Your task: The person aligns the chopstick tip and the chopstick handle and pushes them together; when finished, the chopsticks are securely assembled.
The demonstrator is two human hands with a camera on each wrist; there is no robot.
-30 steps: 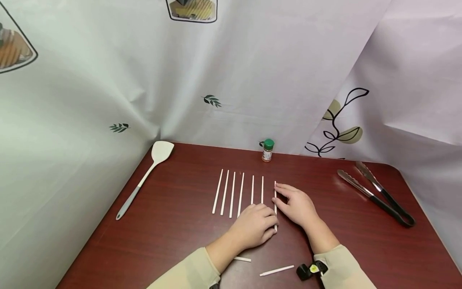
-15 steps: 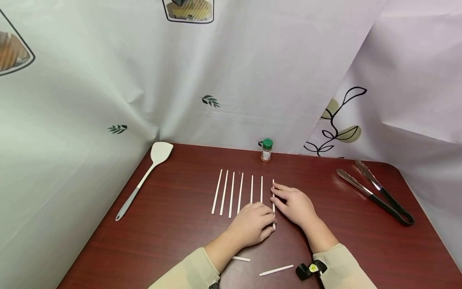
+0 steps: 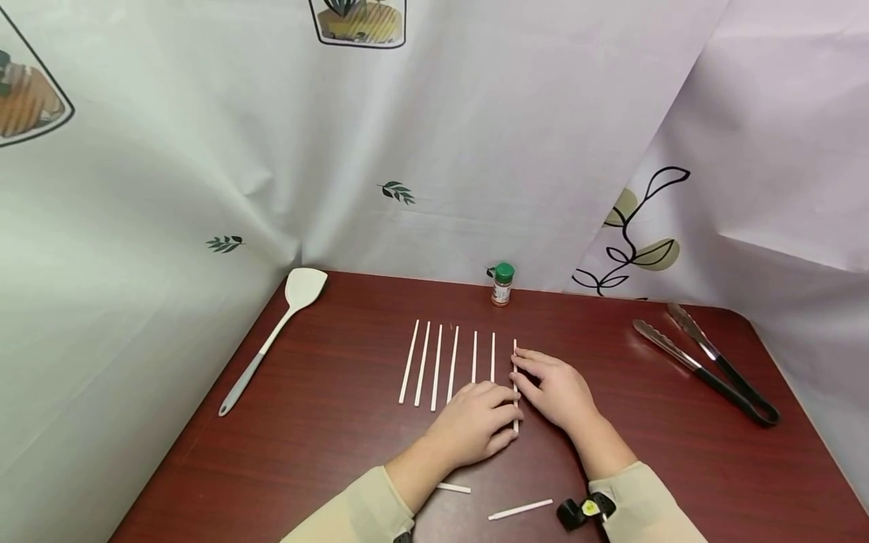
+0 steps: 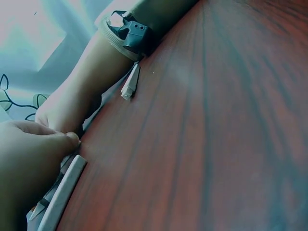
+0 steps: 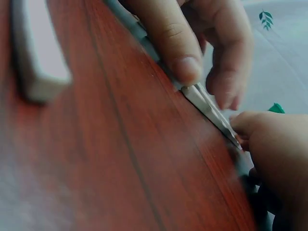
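Note:
Several thin white sticks lie side by side in a row on the dark red table, the leftmost stick (image 3: 409, 362) slightly slanted. At the right end of this row, a white stick (image 5: 207, 107) lies lengthwise between both hands. My left hand (image 3: 471, 422) holds its near end with thumb and fingertips, and covers the lower ends of some neighbouring sticks. Farther up the same stick, my right hand (image 3: 558, 388) has its thumb and fingers at the sides. Closer to me are a loose stick (image 3: 520, 510) and another stick (image 3: 455, 489), partly hidden by the left forearm.
A white spatula (image 3: 277, 332) with a grey handle lies at the left. Near the back edge stands a small green-capped spice jar (image 3: 502, 285). Metal tongs (image 3: 709, 366) with black handles lie at the right. Patterned white sheeting (image 3: 475, 151) hangs behind the table.
Both hands and the stick between them have shifted very slightly to the left. The other sticks lie as before.

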